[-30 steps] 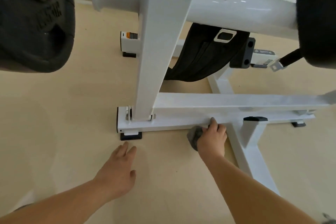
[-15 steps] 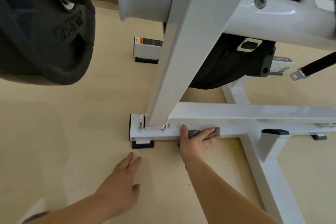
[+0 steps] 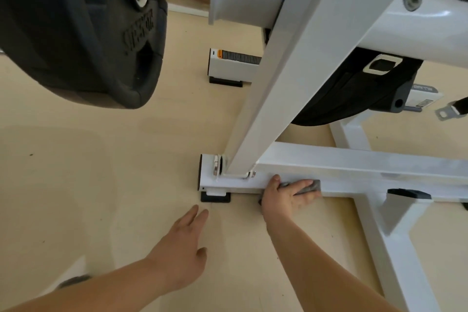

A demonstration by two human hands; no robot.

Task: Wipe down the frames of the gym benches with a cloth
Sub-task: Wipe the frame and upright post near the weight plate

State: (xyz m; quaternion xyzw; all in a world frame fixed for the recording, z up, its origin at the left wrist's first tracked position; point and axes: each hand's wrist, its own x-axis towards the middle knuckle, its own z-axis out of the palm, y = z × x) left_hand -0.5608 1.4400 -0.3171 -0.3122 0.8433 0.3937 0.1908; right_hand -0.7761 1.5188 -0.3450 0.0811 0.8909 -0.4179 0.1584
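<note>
1. The right hand [image 3: 283,197] is low down at the bottom rail [image 3: 240,185] of the white bench frame [image 3: 342,159]. It's near the rail's left end, just right of where the slanted post [image 3: 291,83] lands on it.
2. That hand has the grey cloth [image 3: 311,186] held against the front face of the rail. The fingers [image 3: 304,189] lie along the rail over the cloth and bend lightly round it. A bit of cloth pokes out past the fingertips and above the knuckles.
3. The thumb is hooked up over the rail's top edge, so the hand kinda clamps the rail from the front.
4. The right forearm comes in from the bottom right, with the wrist angled left toward the rail.
5. The left hand [image 3: 182,248] is palm down over the floor [image 3: 88,172], holding nothing. Its fingers are straight and close together, thumb sticking out to the right.
6. Those fingertips point at the black rubber foot [image 3: 215,197] under the rail's left end and stop short of it. I honestly can't tell if the palm is pressed on the floor or just above it.
7. A black weight plate [image 3: 76,33] hangs at the top left, well apart from both hands.
8. A white cross leg [image 3: 395,248] runs off the rail toward the bottom right, to the right of the right forearm.
</note>
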